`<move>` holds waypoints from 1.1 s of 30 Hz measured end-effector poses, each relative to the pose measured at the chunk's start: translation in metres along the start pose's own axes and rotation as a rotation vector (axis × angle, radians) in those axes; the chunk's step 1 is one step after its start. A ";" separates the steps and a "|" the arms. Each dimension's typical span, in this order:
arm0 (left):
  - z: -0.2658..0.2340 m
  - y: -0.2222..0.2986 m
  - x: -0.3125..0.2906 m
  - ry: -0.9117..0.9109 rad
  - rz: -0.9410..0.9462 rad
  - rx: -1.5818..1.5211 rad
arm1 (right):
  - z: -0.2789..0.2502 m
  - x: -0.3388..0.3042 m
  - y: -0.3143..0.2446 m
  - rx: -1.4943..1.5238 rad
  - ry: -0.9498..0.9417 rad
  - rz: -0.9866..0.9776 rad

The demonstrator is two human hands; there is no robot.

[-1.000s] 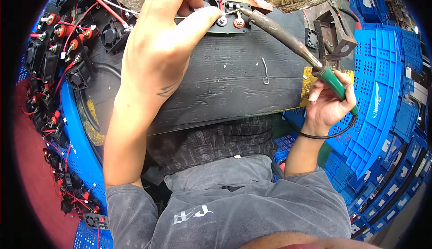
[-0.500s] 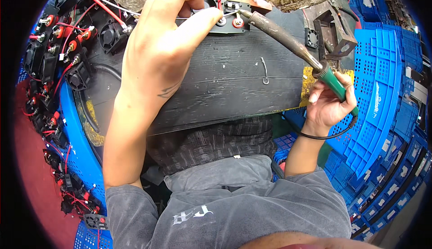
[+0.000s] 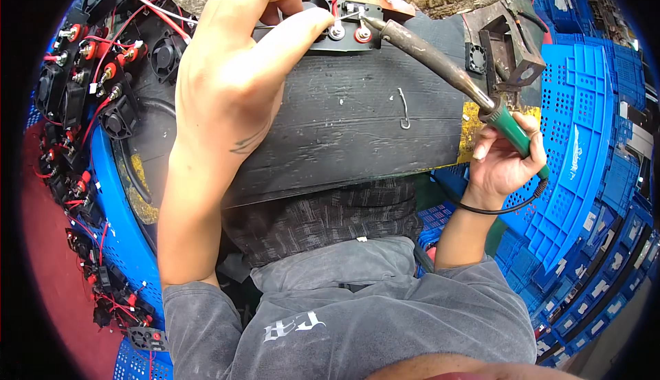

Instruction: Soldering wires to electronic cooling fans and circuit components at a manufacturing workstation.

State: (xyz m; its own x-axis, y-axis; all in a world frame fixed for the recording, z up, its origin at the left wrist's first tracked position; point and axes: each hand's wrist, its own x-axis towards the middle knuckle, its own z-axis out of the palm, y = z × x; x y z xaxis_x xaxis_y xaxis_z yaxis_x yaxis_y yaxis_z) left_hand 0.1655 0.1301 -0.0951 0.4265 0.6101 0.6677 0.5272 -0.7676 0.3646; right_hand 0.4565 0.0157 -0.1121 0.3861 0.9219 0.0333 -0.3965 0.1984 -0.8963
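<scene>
At the top of the bench, a black panel (image 3: 364,45) carries a small fan, red wires and two terminals with red rings. My left hand (image 3: 237,71) arches over its left part, thumb and fingers pinched on a thin silvery solder wire (image 3: 349,17). The wire reaches from the fingertips toward the right part of the panel. My right hand (image 3: 505,157) grips the green handle of a soldering iron (image 3: 433,60). Its tip points left and meets the panel beside the wire's end; exact contact is too small to tell.
Many black fan panels (image 3: 165,57) with red wires are piled at left, above a blue crate (image 3: 127,242). A metal bracket (image 3: 512,53) and small fan stand at right, near blue crates (image 3: 577,119). A bent wire piece (image 3: 404,108) lies on the dark bench (image 3: 344,139).
My left hand has shifted slightly left, its thumb tip drawing back from the iron's tip. The soldering iron and my right hand have hardly moved.
</scene>
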 end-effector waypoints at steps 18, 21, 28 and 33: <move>-0.003 -0.001 -0.003 0.039 -0.027 0.056 | 0.016 0.008 -0.006 -0.073 -0.037 -0.065; -0.002 -0.003 -0.004 0.034 -0.022 0.055 | 0.018 0.011 -0.004 -0.137 -0.038 -0.088; -0.001 -0.006 -0.003 0.023 -0.007 0.074 | 0.023 0.013 -0.004 -0.169 -0.060 -0.109; 0.000 -0.006 -0.003 0.018 -0.010 0.082 | 0.024 0.014 -0.004 -0.174 -0.035 -0.117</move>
State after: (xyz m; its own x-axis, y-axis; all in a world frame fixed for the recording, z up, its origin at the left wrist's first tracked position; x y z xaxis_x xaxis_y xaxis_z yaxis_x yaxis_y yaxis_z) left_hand 0.1617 0.1329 -0.0991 0.4081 0.6132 0.6763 0.5900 -0.7425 0.3172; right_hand 0.4435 0.0353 -0.0970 0.3902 0.9078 0.1539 -0.1994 0.2466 -0.9484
